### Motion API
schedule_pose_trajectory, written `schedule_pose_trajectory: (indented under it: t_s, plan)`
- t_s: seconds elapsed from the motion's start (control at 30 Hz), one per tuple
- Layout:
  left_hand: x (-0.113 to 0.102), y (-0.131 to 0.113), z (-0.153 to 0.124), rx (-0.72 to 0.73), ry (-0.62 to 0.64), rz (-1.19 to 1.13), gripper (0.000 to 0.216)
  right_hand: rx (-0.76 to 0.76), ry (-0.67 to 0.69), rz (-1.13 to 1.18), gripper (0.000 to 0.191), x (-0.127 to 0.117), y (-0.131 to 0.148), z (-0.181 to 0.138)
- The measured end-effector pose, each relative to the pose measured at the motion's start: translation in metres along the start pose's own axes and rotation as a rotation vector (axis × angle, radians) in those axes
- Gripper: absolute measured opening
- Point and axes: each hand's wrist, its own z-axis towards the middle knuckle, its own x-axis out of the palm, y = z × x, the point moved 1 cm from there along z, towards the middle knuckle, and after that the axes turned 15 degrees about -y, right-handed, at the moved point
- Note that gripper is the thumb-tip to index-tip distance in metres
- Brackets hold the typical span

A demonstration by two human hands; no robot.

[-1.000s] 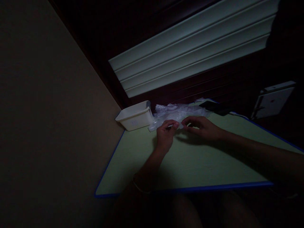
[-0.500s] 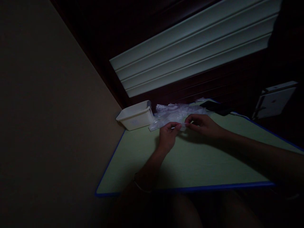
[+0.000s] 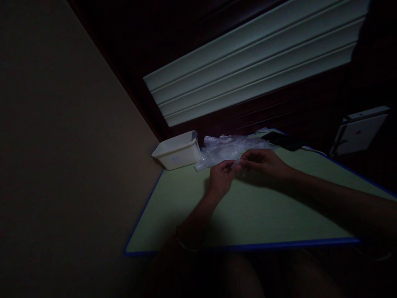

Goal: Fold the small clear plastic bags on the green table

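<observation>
In dim light my left hand and my right hand meet over the far part of a pale green table. Both pinch a small pale piece between their fingertips; it is too small and dark to name. Just behind the hands lies a heap of clear plastic bags. A thin band circles my left wrist.
A white plastic bin stands at the table's far left corner, next to the bags. A dark flat object lies at the far edge. The table has a blue rim. A white device sits off to the right, a wall at left.
My two hands have drawn closer together until their fingertips touch around the small piece. The bin and bags have not moved.
</observation>
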Motion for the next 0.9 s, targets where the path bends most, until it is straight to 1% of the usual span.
schedule_pose_trajectory:
  t_s: [0.07, 0.1, 0.23, 0.3, 0.37, 0.47, 0.57, 0.7, 0.9]
  plan:
    - [-0.001, 0.001, 0.0, 0.017, -0.022, 0.034, 0.03, -0.023, -0.016, -0.021, 0.032, 0.0, 0.002, 0.0]
    - [-0.002, 0.002, 0.001, 0.049, -0.03, 0.065, 0.028, -0.046, -0.022, -0.047, 0.031, 0.0, 0.004, -0.001]
    - [-0.005, 0.001, 0.0, 0.249, -0.042, 0.198, 0.023, -0.159, -0.009, -0.159, 0.029, -0.003, 0.008, -0.003]
    - [-0.006, -0.001, 0.0, 0.314, -0.045, 0.232, 0.024, -0.203, 0.0, -0.187, 0.028, -0.004, 0.008, -0.004]
    - [-0.006, -0.004, -0.002, 0.371, -0.053, 0.268, 0.023, -0.228, 0.001, -0.201, 0.027, -0.005, 0.007, -0.004]
    - [-0.006, -0.009, -0.004, 0.502, -0.059, 0.341, 0.017, -0.254, -0.006, -0.226, 0.025, -0.004, 0.01, -0.006]
    - [-0.007, -0.011, -0.005, 0.605, -0.033, 0.395, 0.013, -0.293, -0.014, -0.265, 0.023, -0.003, 0.015, -0.008]
    - [-0.008, -0.01, -0.005, 0.653, -0.03, 0.428, 0.013, -0.352, -0.012, -0.306, 0.02, -0.003, 0.017, -0.01]
    - [-0.006, -0.013, -0.007, 0.671, -0.086, 0.417, 0.012, -0.428, -0.068, -0.342, 0.015, -0.002, 0.019, -0.013]
